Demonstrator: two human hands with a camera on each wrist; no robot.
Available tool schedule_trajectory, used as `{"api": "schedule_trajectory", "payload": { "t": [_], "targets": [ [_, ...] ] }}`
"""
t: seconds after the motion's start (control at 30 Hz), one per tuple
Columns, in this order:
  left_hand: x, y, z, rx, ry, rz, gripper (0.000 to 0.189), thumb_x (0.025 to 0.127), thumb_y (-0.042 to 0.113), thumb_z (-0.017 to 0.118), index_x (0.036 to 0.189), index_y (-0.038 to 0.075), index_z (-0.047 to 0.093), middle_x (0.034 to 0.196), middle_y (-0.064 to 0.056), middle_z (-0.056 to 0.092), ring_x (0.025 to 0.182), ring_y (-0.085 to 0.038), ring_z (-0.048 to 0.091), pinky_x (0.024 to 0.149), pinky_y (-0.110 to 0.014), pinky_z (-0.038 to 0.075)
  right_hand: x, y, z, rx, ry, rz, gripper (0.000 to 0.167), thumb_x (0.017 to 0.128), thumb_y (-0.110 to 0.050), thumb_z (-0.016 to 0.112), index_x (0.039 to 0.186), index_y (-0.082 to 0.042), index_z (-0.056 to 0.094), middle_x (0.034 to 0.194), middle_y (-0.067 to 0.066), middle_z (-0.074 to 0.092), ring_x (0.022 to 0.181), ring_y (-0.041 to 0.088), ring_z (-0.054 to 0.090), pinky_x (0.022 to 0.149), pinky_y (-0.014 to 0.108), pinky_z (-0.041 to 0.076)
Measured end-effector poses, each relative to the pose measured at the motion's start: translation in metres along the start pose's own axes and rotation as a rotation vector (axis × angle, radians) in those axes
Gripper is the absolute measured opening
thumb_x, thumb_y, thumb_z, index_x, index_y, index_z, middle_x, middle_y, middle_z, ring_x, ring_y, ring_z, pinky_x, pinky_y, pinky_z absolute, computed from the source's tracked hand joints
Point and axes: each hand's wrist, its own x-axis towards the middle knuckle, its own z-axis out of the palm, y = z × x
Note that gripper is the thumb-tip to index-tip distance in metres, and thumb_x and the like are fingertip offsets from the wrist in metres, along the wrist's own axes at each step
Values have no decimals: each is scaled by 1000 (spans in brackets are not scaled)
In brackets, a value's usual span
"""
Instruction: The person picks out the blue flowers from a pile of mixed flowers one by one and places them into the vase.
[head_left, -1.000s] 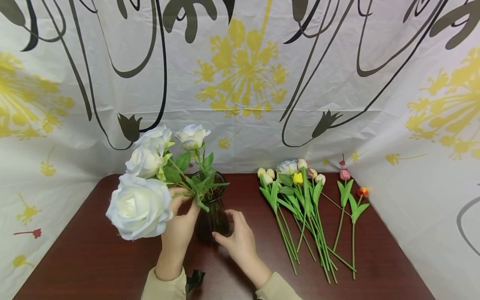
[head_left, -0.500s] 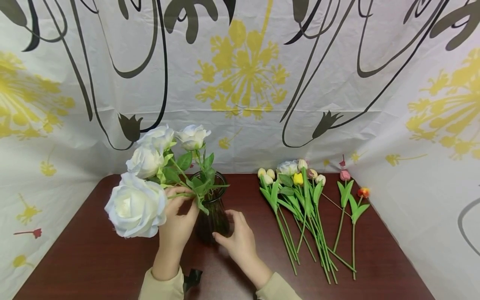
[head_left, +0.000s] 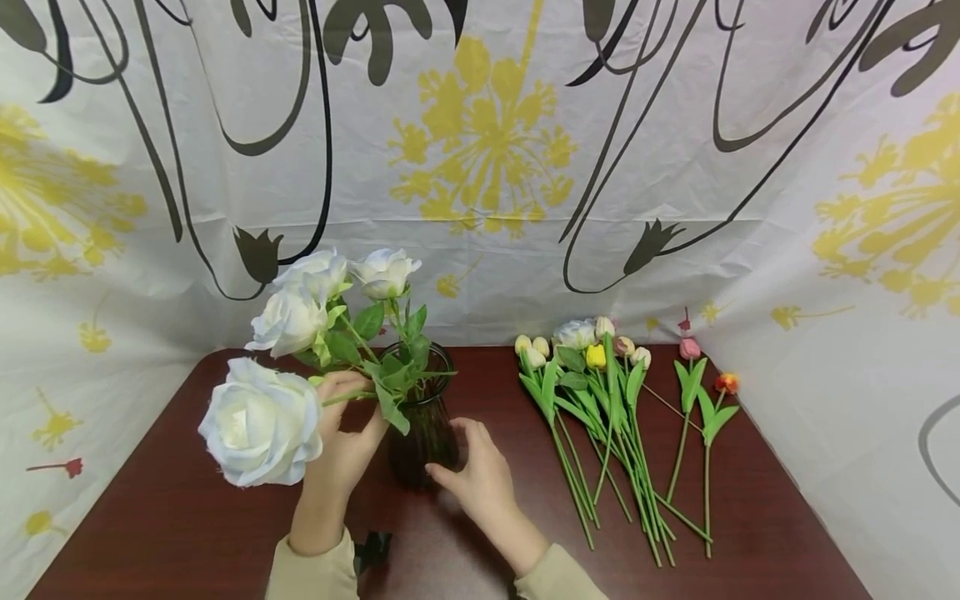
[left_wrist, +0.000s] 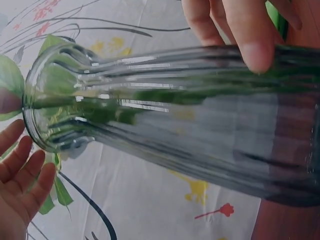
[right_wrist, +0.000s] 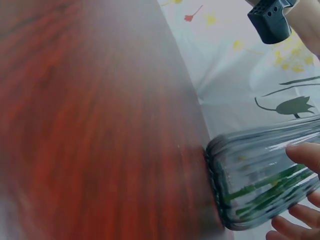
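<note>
A dark, ribbed glass vase (head_left: 423,446) stands on the table, green stems showing through its wall in the left wrist view. My right hand (head_left: 483,475) grips its lower body, thumb and fingers (right_wrist: 295,220) on opposite sides of the glass. Beside the rim is my left hand (head_left: 341,446), its fingers and thumb round the stem of a large white rose (head_left: 262,425) that leans out to the left. More pale roses (head_left: 288,321) rise from the vase behind it, with green leaves (head_left: 390,379) over the mouth. The left palm is partly hidden.
Several artificial tulips (head_left: 596,358) and one pale rose (head_left: 575,333) lie bunched on the right of the dark red table (head_left: 187,517). A pink tulip (head_left: 689,348) and an orange one (head_left: 726,383) lie farther right. Patterned cloth (head_left: 480,275) hangs behind and at both sides.
My left hand has shifted left, away from the vase mouth, and the large rose has swung left with it. The right hand and the vase have stayed in place.
</note>
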Motion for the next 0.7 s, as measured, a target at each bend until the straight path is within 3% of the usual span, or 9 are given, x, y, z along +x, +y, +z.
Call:
{"api": "schedule_trajectory", "payload": {
  "t": [0.17,0.37,0.5,0.63,0.7],
  "targets": [
    [-1,-4,-4,-48,-32,15,11,81,11,64,82,0,64,82,-14,61,76,-28,58,76,-26,45,3,-2,-6,-11,-38,1,55,76,-30,82,121,-14,56,110,1,60,93,21,61,71,39,51],
    [-2,-6,-8,-80,-88,-35,8,74,1,62,82,-1,62,80,-9,62,76,-23,58,70,-28,45,7,-2,-15,-10,-74,8,43,78,-29,80,115,-14,61,104,0,64,89,19,62,69,35,50],
    [-4,-9,-9,-78,-82,-52,11,72,-5,64,83,-3,63,80,-13,63,73,-24,58,66,-28,47,11,-2,-25,8,-94,24,36,82,-28,77,111,-13,64,101,0,66,85,19,63,68,32,51],
    [-6,-11,-9,-61,-76,-38,20,67,-6,66,86,-5,65,82,-17,65,73,-28,60,64,-26,49,14,0,-36,9,-62,16,28,84,-25,75,106,-12,66,97,1,68,81,19,64,68,31,51],
    [-7,-12,-10,-31,-107,-47,21,67,-1,67,87,-5,66,84,-17,66,76,-30,61,67,-28,49,16,1,-42,0,-36,6,24,84,-24,74,104,-13,66,94,1,68,77,16,63,66,30,51]
  ]
}}
